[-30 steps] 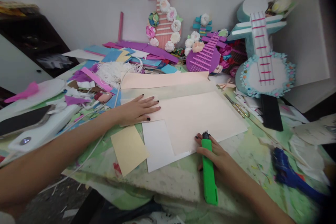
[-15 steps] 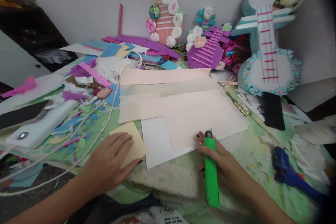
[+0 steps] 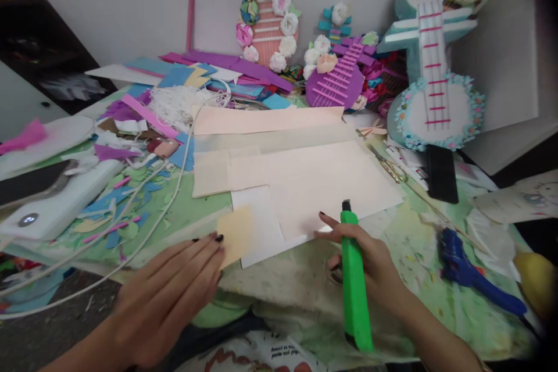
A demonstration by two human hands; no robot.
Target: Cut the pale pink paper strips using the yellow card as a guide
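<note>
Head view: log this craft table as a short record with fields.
Left hand: open and flat, fingertips on the yellow card
Right hand: gripping the green utility knife, forefinger on the peach sheet
Knife: black tip pointing away from the person, over the peach sheet
Under the peach sheet: white sheet
Right of the hands: blue glue gun, scissors, black phone
Back of table: paper guitar models against the wall

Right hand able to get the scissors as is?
Probably not cleanly: the right hand is closed on the green cutter. The scissors lie uncovered beside the peach sheet, so the way looks free, but the hand is full.
</note>
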